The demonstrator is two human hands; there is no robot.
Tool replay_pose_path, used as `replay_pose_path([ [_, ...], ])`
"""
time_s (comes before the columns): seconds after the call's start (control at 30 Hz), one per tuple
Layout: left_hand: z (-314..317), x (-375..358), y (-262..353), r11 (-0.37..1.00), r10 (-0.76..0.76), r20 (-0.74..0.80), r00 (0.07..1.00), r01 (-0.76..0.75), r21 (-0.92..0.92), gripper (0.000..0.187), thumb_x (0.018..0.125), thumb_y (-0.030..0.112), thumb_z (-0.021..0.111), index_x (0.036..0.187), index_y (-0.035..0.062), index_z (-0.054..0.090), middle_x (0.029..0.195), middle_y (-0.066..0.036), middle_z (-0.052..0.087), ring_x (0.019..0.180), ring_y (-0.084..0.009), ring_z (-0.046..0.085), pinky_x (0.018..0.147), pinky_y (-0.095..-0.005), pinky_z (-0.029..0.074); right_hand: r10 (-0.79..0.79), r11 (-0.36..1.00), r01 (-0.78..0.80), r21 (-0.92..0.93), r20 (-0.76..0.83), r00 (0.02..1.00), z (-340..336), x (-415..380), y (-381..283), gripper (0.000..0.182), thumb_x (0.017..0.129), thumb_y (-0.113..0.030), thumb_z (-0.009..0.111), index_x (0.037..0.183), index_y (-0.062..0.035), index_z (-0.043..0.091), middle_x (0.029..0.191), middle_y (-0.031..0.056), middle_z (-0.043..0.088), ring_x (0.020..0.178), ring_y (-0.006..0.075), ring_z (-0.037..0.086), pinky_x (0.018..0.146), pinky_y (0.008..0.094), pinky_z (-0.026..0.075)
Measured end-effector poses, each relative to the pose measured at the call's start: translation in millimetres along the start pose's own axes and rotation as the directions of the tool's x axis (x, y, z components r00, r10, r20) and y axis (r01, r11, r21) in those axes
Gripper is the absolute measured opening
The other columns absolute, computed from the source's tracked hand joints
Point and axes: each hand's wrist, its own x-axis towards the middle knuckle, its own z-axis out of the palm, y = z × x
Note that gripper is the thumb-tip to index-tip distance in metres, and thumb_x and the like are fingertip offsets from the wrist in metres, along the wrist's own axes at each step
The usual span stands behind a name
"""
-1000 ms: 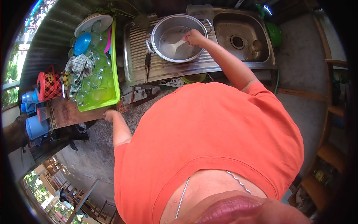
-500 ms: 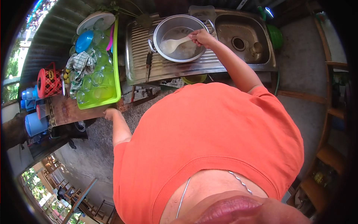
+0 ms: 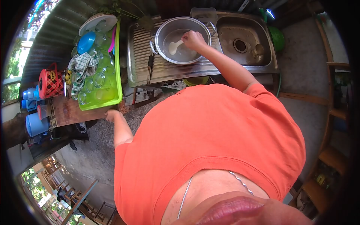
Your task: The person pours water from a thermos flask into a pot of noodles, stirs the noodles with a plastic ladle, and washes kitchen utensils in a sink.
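My right hand [image 3: 194, 40] is closed around the handle of a white rice paddle [image 3: 174, 47]. The paddle's broad end dips into cloudy liquid inside a large two-handled metal pot [image 3: 160, 29]. That pot stands on the ribbed drainboard of a steel sink unit. At lower left, my left hand [image 3: 111, 114] is at the edge of a wooden table [image 3: 71, 112], with its fingers curled and partly hidden. Just beyond that hand lies the near corner of a lime-green tray [image 3: 119, 75] holding upturned glasses, a blue bowl [image 3: 86, 42] and a checked cloth [image 3: 81, 64].
Right of the pot is the sink basin [image 3: 262, 37] with a drain and a small cup-like item. A knife-like dark-handled tool [image 3: 150, 62] lies left of the pot. A red plaid container [image 3: 50, 83] and blue containers [image 3: 36, 124] stand at far left.
My right hand has moved left and lower over the pot, and the paddle has turned steeper in the liquid. My left hand stays at the table edge.
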Motion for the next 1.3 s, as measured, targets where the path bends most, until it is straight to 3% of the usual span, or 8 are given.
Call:
replay_pose_path([
  [0.4, 7.9, 8.7, -3.6, 0.999, -0.028, -0.009, 1.0, 0.028, 0.023, 0.052, 0.091, 0.036, 0.035, 0.111, -0.0108, 0.046, 0.107, -0.032, 0.055, 0.1, -0.0465, 0.055, 0.085, -0.0525, 0.046, -0.016, 0.879, 0.046, -0.475, 0.067, 0.998, -36.7, 7.2, 17.7, 0.019, 0.066, -0.015, 0.058, 0.075, -0.0027, 0.068, 0.079, 0.02, 0.066, 0.078, 0.0331, 0.065, 0.07, 0.0409, 0.052],
  [0.73, -2.1, 1.2, -0.3, 0.997, -0.07, 0.061, 0.996, 0.073, -0.04, 0.05, 0.091, 0.036, 0.036, 0.107, -0.0093, 0.051, 0.112, -0.032, 0.053, 0.105, -0.0454, 0.053, 0.088, -0.0506, 0.046, -0.167, 0.944, 0.191, -0.268, 0.111, 0.98, -18.1, -10.8, 8.5, 0.015, 0.068, -0.013, 0.058, 0.078, -0.0136, 0.069, 0.079, 0.0125, 0.067, 0.076, 0.0326, 0.064, 0.07, 0.0421, 0.051],
  [0.87, -21.5, -4.3, -38.3, 0.944, 0.222, -0.041, 0.974, -0.225, -0.242, 0.036, 0.09, 0.03, 0.043, 0.099, -0.0028, 0.055, 0.105, -0.024, 0.056, 0.096, -0.0406, 0.055, 0.081, -0.0486, 0.045, -0.233, 0.922, 0.226, -0.313, 0.013, 0.972, -17.4, -7.1, 21.2, 0.016, 0.067, -0.01, 0.059, 0.079, -0.0117, 0.069, 0.078, 0.0135, 0.066, 0.077, 0.0319, 0.064, 0.068, 0.0424, 0.051],
  [0.93, -29.0, -14.4, -75.9, 0.84, 0.492, -0.255, 0.832, -0.531, -0.112, 0.026, 0.089, 0.024, 0.047, 0.095, -0.0002, 0.055, 0.098, -0.019, 0.056, 0.088, -0.0362, 0.055, 0.077, -0.0459, 0.045, -0.193, 0.901, 0.196, -0.386, 0.047, 0.98, -28.1, -10.8, 23.9, 0.016, 0.067, -0.009, 0.06, 0.08, -0.011, 0.069, 0.078, 0.0137, 0.066, 0.077, 0.0313, 0.064, 0.068, 0.0422, 0.05],
  [1.03, -46.4, -85.8, -94.3, 0.583, 0.764, 0.0, 0.645, -0.69, -0.43, 0.009, 0.087, 0.009, 0.052, 0.09, 0.0014, 0.054, 0.091, -0.013, 0.054, 0.083, -0.0254, 0.054, 0.075, -0.0362, 0.044, -0.19, 0.902, 0.224, -0.369, 0.126, 0.974, -36.8, -17.2, 21.0, 0.015, 0.068, -0.009, 0.059, 0.08, -0.01, 0.069, 0.078, 0.0142, 0.066, 0.077, 0.0315, 0.064, 0.068, 0.042, 0.05],
  [1.07, -44.8, -98.2, -98.3, 0.453, 0.887, 0.147, 0.439, -0.758, -0.469, 0.01, 0.085, 0.007, 0.055, 0.094, 0.002, 0.055, 0.092, -0.012, 0.055, 0.084, -0.0236, 0.054, 0.076, -0.0345, 0.044, -0.192, 0.913, 0.23, -0.337, 0.142, 0.971, -34.9, -19.0, 19.7, 0.015, 0.07, -0.01, 0.058, 0.081, -0.0097, 0.069, 0.079, 0.0143, 0.066, 0.078, 0.032, 0.064, 0.069, 0.0423, 0.05],
  [1.13, -63.4, -166.4, -72.2, 0.408, 0.909, 0.311, 0.276, -0.739, -0.536, 0.017, 0.083, 0.007, 0.057, 0.1, 0.0036, 0.057, 0.098, -0.012, 0.056, 0.089, -0.0248, 0.054, 0.081, -0.0343, 0.043, -0.2, 0.931, 0.241, -0.273, 0.168, 0.965, -28.8, -19.9, 14.5, 0.016, 0.076, -0.012, 0.056, 0.084, -0.0089, 0.069, 0.082, 0.0147, 0.065, 0.081, 0.0331, 0.062, 0.071, 0.0428, 0.049],
  [1.3, -71.1, -262.3, 6.2, -0.171, 0.86, 0.261, -0.439, -0.729, -0.663, 0.043, 0.084, 0.02, 0.058, 0.125, 0.0128, 0.048, 0.129, -0.01, 0.044, 0.124, -0.0297, 0.037, 0.103, -0.0442, 0.028, -0.261, 0.916, 0.271, -0.296, 0.072, 0.963, -12.5, -11.4, 14.9, 0.018, 0.074, -0.008, 0.055, 0.084, -0.0088, 0.069, 0.084, 0.0146, 0.066, 0.082, 0.032, 0.063, 0.072, 0.0422, 0.049],
])
